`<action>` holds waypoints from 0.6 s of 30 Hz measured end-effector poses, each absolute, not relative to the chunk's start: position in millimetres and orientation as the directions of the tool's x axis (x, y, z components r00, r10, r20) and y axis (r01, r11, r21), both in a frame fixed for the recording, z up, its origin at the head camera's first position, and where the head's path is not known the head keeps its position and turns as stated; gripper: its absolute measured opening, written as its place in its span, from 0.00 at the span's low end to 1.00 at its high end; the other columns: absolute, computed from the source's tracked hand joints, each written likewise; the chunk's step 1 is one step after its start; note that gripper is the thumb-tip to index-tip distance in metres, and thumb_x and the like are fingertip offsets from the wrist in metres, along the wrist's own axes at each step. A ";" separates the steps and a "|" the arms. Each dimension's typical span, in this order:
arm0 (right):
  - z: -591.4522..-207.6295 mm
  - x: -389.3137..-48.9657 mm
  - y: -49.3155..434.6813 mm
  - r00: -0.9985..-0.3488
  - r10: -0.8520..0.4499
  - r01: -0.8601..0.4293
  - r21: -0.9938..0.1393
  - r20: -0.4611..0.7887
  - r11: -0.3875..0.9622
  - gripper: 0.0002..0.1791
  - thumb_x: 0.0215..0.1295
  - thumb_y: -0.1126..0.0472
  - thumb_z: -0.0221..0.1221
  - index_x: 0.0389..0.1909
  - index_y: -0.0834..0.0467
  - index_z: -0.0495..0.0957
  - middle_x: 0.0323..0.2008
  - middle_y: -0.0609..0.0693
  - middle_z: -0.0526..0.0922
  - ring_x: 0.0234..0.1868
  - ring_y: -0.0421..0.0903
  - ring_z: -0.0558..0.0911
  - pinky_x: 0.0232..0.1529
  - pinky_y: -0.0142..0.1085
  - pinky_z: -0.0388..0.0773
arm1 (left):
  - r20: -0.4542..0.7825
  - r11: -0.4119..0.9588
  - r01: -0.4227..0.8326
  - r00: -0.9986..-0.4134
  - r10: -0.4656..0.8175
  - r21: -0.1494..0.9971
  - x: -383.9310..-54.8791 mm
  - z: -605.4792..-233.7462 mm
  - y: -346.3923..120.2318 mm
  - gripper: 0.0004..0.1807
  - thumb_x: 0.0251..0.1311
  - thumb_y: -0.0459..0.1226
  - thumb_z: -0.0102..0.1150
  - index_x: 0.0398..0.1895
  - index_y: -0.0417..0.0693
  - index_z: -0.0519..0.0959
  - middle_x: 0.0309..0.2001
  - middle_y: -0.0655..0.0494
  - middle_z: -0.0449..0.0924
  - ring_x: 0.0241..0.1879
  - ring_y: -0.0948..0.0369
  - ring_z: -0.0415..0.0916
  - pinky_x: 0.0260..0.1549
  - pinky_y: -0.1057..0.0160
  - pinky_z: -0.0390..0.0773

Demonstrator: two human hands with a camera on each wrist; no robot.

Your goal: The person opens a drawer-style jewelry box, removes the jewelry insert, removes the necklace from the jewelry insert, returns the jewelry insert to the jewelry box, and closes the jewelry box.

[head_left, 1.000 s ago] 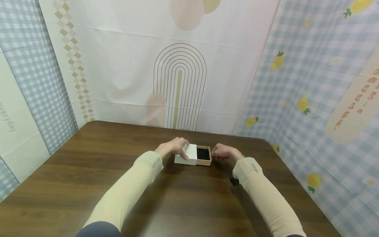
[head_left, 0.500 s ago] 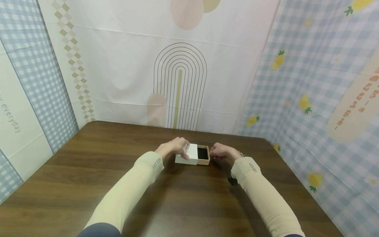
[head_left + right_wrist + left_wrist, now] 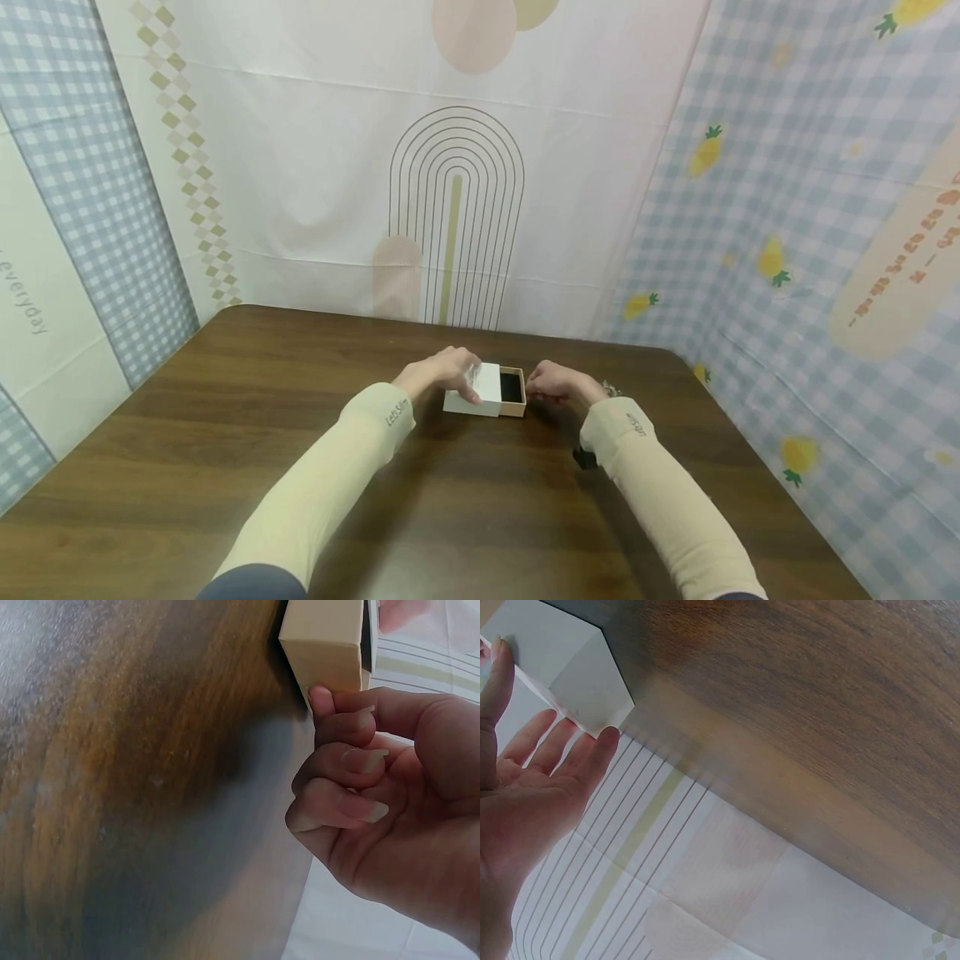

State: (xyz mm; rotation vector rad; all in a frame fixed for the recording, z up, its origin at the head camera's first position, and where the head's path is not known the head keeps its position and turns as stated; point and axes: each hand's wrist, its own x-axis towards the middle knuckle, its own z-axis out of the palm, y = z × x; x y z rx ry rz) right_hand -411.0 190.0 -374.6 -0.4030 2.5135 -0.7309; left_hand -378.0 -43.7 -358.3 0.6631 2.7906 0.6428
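A small white box sleeve [image 3: 488, 390] lies on the table, and its tan cardboard tray [image 3: 513, 409] with a black inside sticks out partway to the right. My left hand [image 3: 450, 372] grips the sleeve from its left part; in the left wrist view the thumb is along one side of the white sleeve [image 3: 574, 664] and the fingertips along the opposite side. My right hand [image 3: 555, 382] touches the tray's outer end. Up close, its fingers [image 3: 341, 806] are curled in, with fingertip and thumb pressing against the tan tray [image 3: 326, 641]. Nothing shows within that hand's grasp.
The brown wooden table [image 3: 300, 467] extends around both hands. A white printed curtain [image 3: 322, 183] hangs behind it, and a blue checked one [image 3: 810, 250] on the right. Something dark [image 3: 585, 457] shows under the right wrist.
The right hand has moved left, and the tray has slid further into the white sleeve. The left hand has kept its hold, almost unmoved.
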 end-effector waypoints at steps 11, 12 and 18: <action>-376.4 -407.9 181.5 -0.842 -0.414 -0.150 -0.586 -0.346 0.796 0.12 0.63 0.68 0.50 0.23 0.70 0.74 0.11 0.45 0.66 0.11 0.38 0.62 0.13 0.28 0.61 | -0.096 0.800 0.371 -0.880 0.465 0.471 -377.3 -359.7 -44.1 0.41 0.44 0.42 0.75 0.63 0.40 0.71 0.42 0.49 0.80 0.40 0.56 0.74 0.43 0.59 0.78; -376.3 -407.8 180.5 -0.842 -0.414 -0.151 -0.584 -0.346 0.797 0.12 0.63 0.68 0.50 0.22 0.69 0.74 0.11 0.45 0.66 0.11 0.38 0.62 0.13 0.28 0.62 | -0.097 0.799 0.374 -0.878 0.468 0.471 -376.8 -359.4 -44.1 0.41 0.44 0.42 0.75 0.63 0.40 0.71 0.41 0.50 0.80 0.40 0.57 0.74 0.43 0.59 0.78; -375.1 -407.2 174.5 -0.846 -0.411 -0.155 -0.581 -0.340 0.799 0.11 0.62 0.67 0.51 0.22 0.68 0.73 0.11 0.45 0.67 0.12 0.38 0.63 0.13 0.28 0.62 | -0.083 0.798 0.388 -0.876 0.475 0.461 -377.3 -359.2 -43.4 0.36 0.43 0.43 0.76 0.58 0.41 0.75 0.37 0.52 0.79 0.36 0.58 0.73 0.38 0.62 0.76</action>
